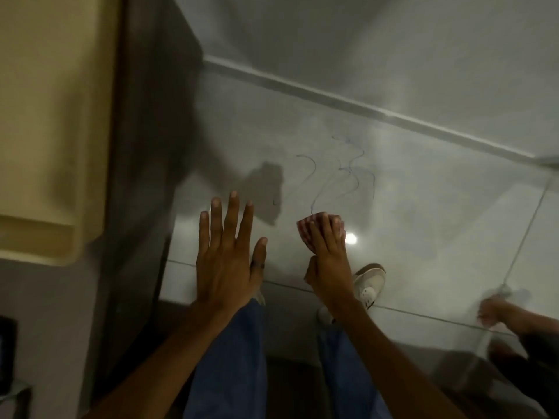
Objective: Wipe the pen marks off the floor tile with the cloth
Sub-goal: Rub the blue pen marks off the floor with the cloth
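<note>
Approach stage of the wipe. Right hand (328, 252), fingers curled over a bunched pink-and-white cloth (308, 229), is held over the floor tile (423, 213); whether the cloth touches the tile cannot be told. Blue pen marks (341, 173) lie just beyond its fingertips, seemingly unwiped, the nearest stroke ending at the cloth's far edge. Left hand (230, 252), beside it, is spread flat and empty, fingers extended. A white shoe (370, 284) shows behind the right wrist. Next move, by judgement: press the cloth down and sweep forward across the scribbles.
</note>
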A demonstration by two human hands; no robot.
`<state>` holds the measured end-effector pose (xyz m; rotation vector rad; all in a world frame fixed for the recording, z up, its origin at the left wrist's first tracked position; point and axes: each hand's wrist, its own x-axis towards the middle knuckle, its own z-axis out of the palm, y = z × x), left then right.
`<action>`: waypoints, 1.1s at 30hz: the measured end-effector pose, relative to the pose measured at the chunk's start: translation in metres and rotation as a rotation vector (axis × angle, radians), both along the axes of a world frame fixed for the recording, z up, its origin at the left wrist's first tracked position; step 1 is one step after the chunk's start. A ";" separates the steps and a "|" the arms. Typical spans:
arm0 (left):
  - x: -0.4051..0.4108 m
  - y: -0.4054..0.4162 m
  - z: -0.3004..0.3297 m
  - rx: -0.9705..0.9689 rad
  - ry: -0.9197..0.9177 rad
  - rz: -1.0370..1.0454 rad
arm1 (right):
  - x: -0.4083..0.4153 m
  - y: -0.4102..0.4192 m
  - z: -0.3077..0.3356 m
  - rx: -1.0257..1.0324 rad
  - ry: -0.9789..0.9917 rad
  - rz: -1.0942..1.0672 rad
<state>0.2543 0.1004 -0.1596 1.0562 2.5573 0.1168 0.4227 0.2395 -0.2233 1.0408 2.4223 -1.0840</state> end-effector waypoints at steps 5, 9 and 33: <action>0.023 0.016 -0.122 -0.043 -0.047 -0.129 | 0.058 0.021 -0.096 -0.041 -0.084 -0.233; 0.003 0.038 -0.214 -0.051 -0.022 -0.182 | 0.085 0.038 -0.165 0.073 -0.052 -0.347; -0.079 0.068 -0.370 0.139 0.221 -0.194 | 0.018 0.208 -0.284 0.547 0.038 -0.211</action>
